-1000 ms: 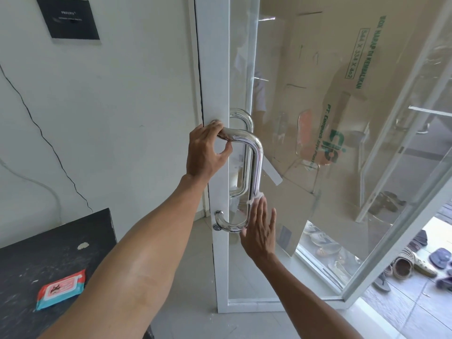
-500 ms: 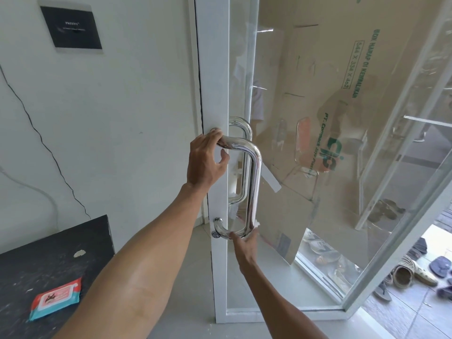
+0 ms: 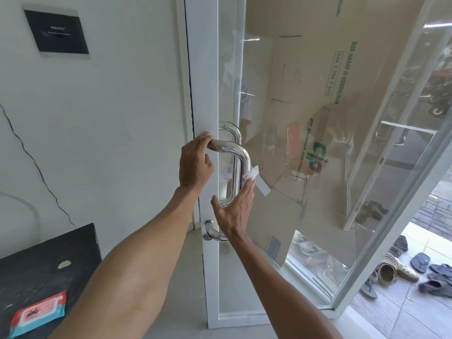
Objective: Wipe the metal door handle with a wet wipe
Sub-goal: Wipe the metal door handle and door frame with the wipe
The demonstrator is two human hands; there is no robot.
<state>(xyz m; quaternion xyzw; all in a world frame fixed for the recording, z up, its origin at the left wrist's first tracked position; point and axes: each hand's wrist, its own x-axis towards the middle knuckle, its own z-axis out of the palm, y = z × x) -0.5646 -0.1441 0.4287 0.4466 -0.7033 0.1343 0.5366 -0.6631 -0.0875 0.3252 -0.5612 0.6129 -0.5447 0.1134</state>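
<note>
1. At the white-framed glass door, our left hand [image 3: 195, 165] curls its fingers over the top arm of the metal door handle [image 3: 241, 152], hard by the door frame [image 3: 203, 94]. Our right hand [image 3: 234, 211], fingers straight, presses the wet wipe [image 3: 250, 172] against the outer side of the upright bar, just below the top bend.
2. The bar stands clear of the glass [image 3: 230, 69], leaving a gap behind it. A black table [image 3: 49, 260] sits low at left, well apart from both arms, with a wipe packet [image 3: 39, 314] on it. Bare floor lies beneath the forearms.
3. Half a second earlier the right hand was at the handle's bottom bend, with hardly any wipe showing. It has since climbed the bar, while the left hand has kept its grip.
4. The right hand covers the bar's lower stretch, and only a crumpled end of the wipe shows beyond the fingertips. The table and packet are cut off at the picture's edge. Reflections blur the cardboard [image 3: 318, 94] behind the pane.
</note>
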